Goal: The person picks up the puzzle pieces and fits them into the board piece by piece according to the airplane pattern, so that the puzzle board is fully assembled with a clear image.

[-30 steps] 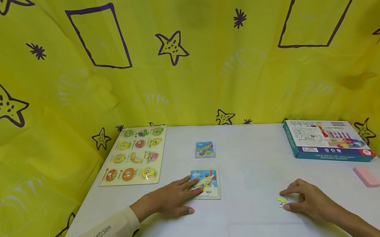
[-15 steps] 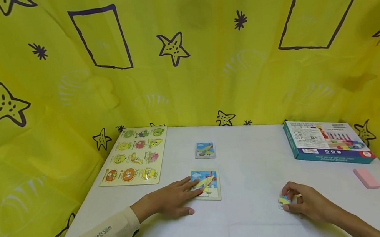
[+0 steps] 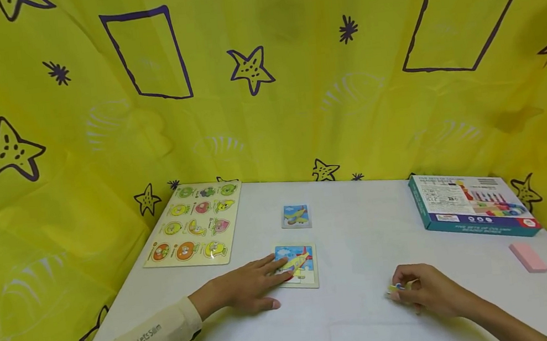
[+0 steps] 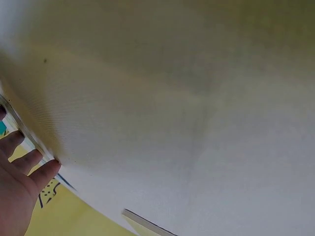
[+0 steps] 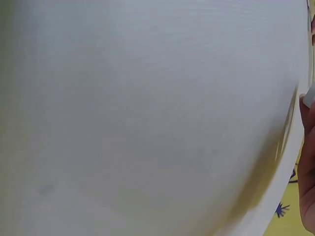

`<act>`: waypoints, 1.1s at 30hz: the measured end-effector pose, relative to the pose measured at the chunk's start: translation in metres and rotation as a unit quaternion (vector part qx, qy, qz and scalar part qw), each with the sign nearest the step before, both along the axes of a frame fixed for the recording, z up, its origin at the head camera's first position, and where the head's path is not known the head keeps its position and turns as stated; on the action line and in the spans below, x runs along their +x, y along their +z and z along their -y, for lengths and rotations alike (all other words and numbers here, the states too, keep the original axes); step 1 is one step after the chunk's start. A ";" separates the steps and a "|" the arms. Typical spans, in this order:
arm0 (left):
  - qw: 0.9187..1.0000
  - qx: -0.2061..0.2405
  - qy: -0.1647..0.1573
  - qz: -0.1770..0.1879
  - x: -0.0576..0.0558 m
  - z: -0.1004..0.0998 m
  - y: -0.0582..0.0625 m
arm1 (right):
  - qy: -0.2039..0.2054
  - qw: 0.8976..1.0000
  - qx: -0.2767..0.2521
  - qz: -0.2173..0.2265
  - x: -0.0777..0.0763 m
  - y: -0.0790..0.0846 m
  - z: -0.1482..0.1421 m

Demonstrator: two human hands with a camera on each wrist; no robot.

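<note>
In the head view, an airplane jigsaw puzzle [image 3: 309,269] in a pale frame lies mid-table. My left hand [image 3: 248,287] rests on its left side, fingers spread and covering part of the picture. Pale cells show along the puzzle's lower right. To the right, my right hand [image 3: 428,287] pinches a small jigsaw piece [image 3: 395,289] between thumb and fingers, close over the white table; yellow and a bit of blue show on it. Only the edge of the piece [image 5: 309,96] appears in the right wrist view. The left wrist view catches my left fingers [image 4: 44,174] at the frame's edge.
Behind the puzzle lies a smaller airplane picture tile [image 3: 295,216]. A fruit peg board [image 3: 194,223] is at the back left. At the right are a boxed toy set [image 3: 472,205] and a pink block [image 3: 528,257]. A yellow patterned curtain [image 3: 288,124] hangs behind the table.
My right hand has turned the jigsaw piece in its fingers, tilting it, and moved slightly left with it. The left hand stays on the puzzle.
</note>
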State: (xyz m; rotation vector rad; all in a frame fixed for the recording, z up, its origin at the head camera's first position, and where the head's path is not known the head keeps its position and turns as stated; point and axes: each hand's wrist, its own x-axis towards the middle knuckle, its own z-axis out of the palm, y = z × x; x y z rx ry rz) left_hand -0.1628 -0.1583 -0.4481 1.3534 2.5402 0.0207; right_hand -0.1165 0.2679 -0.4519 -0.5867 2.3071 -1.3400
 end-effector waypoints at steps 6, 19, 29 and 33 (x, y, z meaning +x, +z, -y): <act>1.000 0.004 -0.003 -0.006 0.000 0.001 -0.001 | 0.023 1.000 -0.007 0.014 -0.008 0.000 0.020; 1.000 -0.003 -0.003 -0.011 0.000 0.001 -0.002 | 0.020 1.000 0.020 -0.014 -0.023 0.008 0.068; 1.000 -0.007 0.001 -0.011 0.000 0.001 0.000 | 0.021 0.999 0.013 -0.043 -0.034 0.007 0.096; 1.000 -0.008 0.000 -0.012 0.000 0.001 0.000 | 0.016 0.998 0.020 -0.052 -0.037 0.008 0.106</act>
